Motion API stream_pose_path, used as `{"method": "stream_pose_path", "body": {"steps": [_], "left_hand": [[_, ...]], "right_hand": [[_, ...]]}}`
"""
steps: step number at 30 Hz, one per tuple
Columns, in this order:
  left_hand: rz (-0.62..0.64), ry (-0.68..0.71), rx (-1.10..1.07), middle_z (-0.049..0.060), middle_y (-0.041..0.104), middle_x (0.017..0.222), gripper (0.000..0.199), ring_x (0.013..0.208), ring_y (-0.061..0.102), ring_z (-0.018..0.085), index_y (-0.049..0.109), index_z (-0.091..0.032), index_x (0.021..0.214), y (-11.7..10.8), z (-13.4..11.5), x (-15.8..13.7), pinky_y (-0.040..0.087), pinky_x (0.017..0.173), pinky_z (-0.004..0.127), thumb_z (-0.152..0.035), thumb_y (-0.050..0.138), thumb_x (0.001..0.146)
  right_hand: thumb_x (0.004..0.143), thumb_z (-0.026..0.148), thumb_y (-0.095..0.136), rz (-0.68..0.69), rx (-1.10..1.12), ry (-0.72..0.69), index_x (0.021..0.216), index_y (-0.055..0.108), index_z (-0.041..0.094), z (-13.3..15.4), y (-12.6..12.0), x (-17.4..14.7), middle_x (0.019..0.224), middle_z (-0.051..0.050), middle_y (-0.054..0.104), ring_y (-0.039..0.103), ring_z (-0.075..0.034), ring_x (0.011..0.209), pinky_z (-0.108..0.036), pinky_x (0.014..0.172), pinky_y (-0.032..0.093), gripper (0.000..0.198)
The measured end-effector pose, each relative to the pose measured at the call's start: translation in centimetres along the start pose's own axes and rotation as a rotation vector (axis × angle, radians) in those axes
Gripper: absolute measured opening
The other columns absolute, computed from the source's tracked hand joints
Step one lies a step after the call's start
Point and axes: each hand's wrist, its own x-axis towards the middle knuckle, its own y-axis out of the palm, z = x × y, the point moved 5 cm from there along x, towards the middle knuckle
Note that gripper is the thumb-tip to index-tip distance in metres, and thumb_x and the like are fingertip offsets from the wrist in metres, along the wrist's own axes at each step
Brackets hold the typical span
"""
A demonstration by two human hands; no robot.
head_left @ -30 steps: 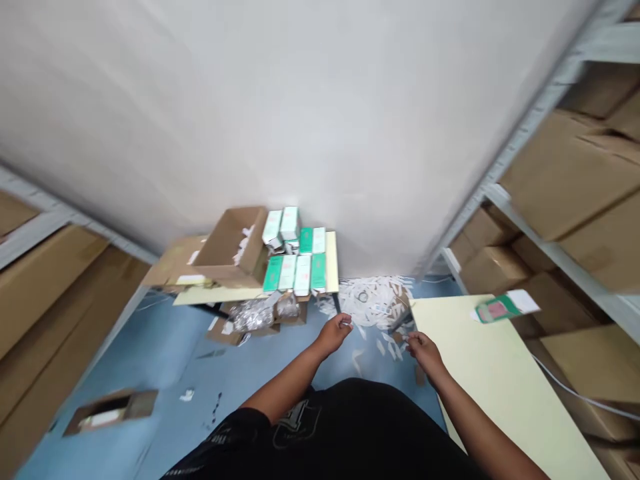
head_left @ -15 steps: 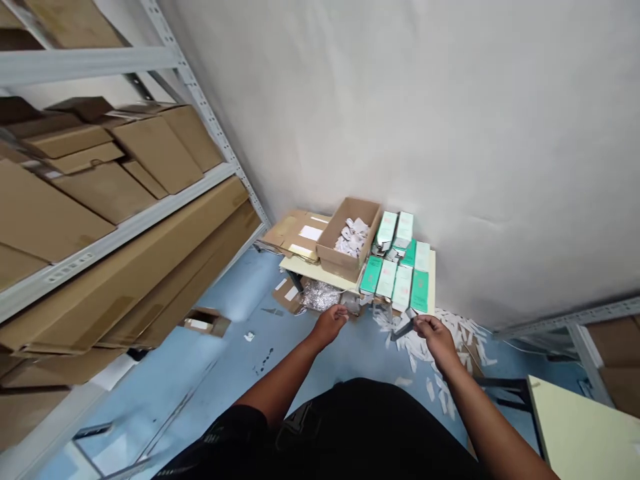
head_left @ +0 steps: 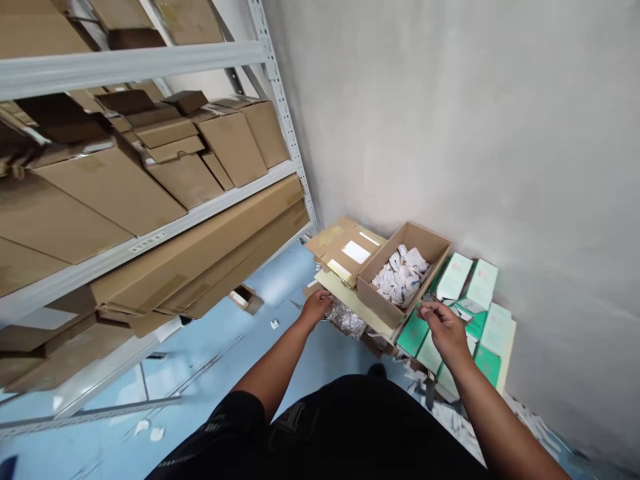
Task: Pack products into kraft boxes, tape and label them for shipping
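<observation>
My left hand [head_left: 317, 308] is by the front edge of a low cream table [head_left: 357, 301], its fingers curled closed. Whether anything is in them I cannot make out. A pinch closes the fingers of my right hand [head_left: 447, 331], over the green and white boxes [head_left: 495, 330] at the right of the table; what they hold, if anything, is hidden. Just beyond its fingertips stands an open cardboard box [head_left: 383, 308] with torn white paper scraps [head_left: 400, 275] inside. Flattened cardboard [head_left: 333, 243] with white labels lies to the left of that box.
Metal shelving [head_left: 235, 193] full of cardboard boxes rises along the left. Silvery crumpled wrap [head_left: 346, 320] sits under the table's front edge. White paper strips [head_left: 457, 423] litter the blue floor [head_left: 215, 380] at lower right. A grey wall [head_left: 450, 120] stands behind the table.
The view has turned left and come closer to the table. My right hand has moved from the table's front edge to above the boxes; the dark grey strip it held is no longer visible.
</observation>
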Motion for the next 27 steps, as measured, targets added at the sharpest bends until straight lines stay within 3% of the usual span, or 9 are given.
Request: {"method": "stream_pose_path", "body": {"steps": [7, 12, 16, 19, 23, 27], "left_hand": [[-0.085, -0.167, -0.144, 0.009, 0.075, 0.095, 0.033, 0.079, 0.072, 0.019, 0.067, -0.018, 0.097, -1.8, -1.1, 6.7, 0.057, 0.070, 0.030, -0.046, 0.073, 0.081], [-0.076, -0.257, -0.217, 0.011, 0.073, 0.096, 0.039, 0.077, 0.072, 0.019, 0.064, -0.017, 0.096, -2.3, -0.9, 14.0, 0.060, 0.071, 0.032, -0.052, 0.075, 0.081], [-0.032, -0.294, -0.240, 0.012, 0.072, 0.091, 0.043, 0.071, 0.071, 0.017, 0.062, -0.015, 0.097, -1.3, -0.4, 20.3, 0.060, 0.066, 0.031, -0.056, 0.070, 0.086], [0.003, -0.274, -0.252, 0.009, 0.071, 0.087, 0.046, 0.070, 0.071, 0.016, 0.062, -0.015, 0.100, -0.6, 0.2, 23.1, 0.060, 0.067, 0.029, -0.056, 0.075, 0.084], [0.072, -0.224, -0.273, 0.007, 0.071, 0.085, 0.040, 0.070, 0.071, 0.016, 0.063, -0.015, 0.099, -1.7, 0.8, 24.1, 0.062, 0.070, 0.030, -0.047, 0.080, 0.082], [0.107, -0.143, -0.283, 0.009, 0.074, 0.097, 0.035, 0.081, 0.074, 0.019, 0.063, -0.017, 0.105, -4.8, 0.3, 24.3, 0.063, 0.072, 0.030, -0.040, 0.077, 0.084]], "right_hand": [[0.086, 0.054, 0.065, 0.206, -0.070, -0.024, 0.102, 0.076, 0.021, 3.3, 6.4, 8.3, 0.092, -0.007, 0.078, 0.070, -0.026, 0.091, -0.035, 0.079, 0.054, 0.038], [0.086, 0.054, 0.065, 0.145, -0.110, -0.004, 0.101, 0.076, 0.022, 3.7, 8.8, 11.0, 0.091, -0.005, 0.077, 0.068, -0.025, 0.086, -0.034, 0.077, 0.053, 0.037], [0.084, 0.055, 0.066, -0.007, -0.164, 0.055, 0.100, 0.077, 0.022, 3.2, 9.9, 11.2, 0.092, -0.005, 0.077, 0.068, -0.025, 0.085, -0.034, 0.076, 0.054, 0.038], [0.083, 0.058, 0.068, -0.124, -0.150, 0.164, 0.100, 0.076, 0.023, 2.6, 11.4, 10.1, 0.089, -0.006, 0.077, 0.070, -0.026, 0.083, -0.035, 0.072, 0.056, 0.040], [0.081, 0.063, 0.070, -0.260, -0.164, 0.250, 0.099, 0.077, 0.022, 2.7, 13.8, 8.2, 0.087, -0.006, 0.077, 0.071, -0.027, 0.079, -0.037, 0.070, 0.058, 0.045], [0.086, 0.060, 0.067, -0.277, -0.332, 0.207, 0.099, 0.077, 0.023, 4.6, 16.2, 7.5, 0.094, -0.007, 0.079, 0.072, -0.028, 0.085, -0.039, 0.080, 0.056, 0.040]]}}
